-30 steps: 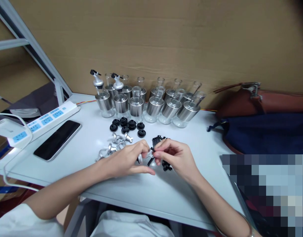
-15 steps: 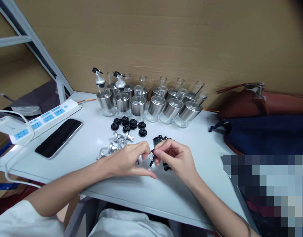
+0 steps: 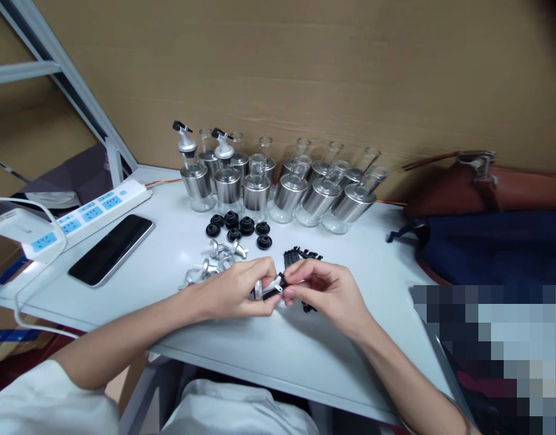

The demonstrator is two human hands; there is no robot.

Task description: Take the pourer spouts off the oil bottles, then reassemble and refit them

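My left hand (image 3: 242, 287) is closed around a silver pourer top (image 3: 258, 290) above the front part of the table. At the tip of this top, my right hand (image 3: 326, 293) pinches a small black piece (image 3: 283, 280), which touches the silver spout. Black slender pieces (image 3: 296, 257) lie in a bunch behind and under my right hand. Several silver tops (image 3: 210, 266) lie behind my left forearm. Beyond them sit several black ribbed stoppers (image 3: 246, 225).
Glass bottles with metal sleeves (image 3: 256, 192) stand in two rows at the back, two with pourers on. A phone (image 3: 112, 249) and a power strip (image 3: 92, 211) lie left. A blue and brown bag (image 3: 495, 241) is at right.
My left thumb has closed in onto the silver top, and the black piece now lies along its spout. My right fingers have stayed close by. The view has shifted slightly.
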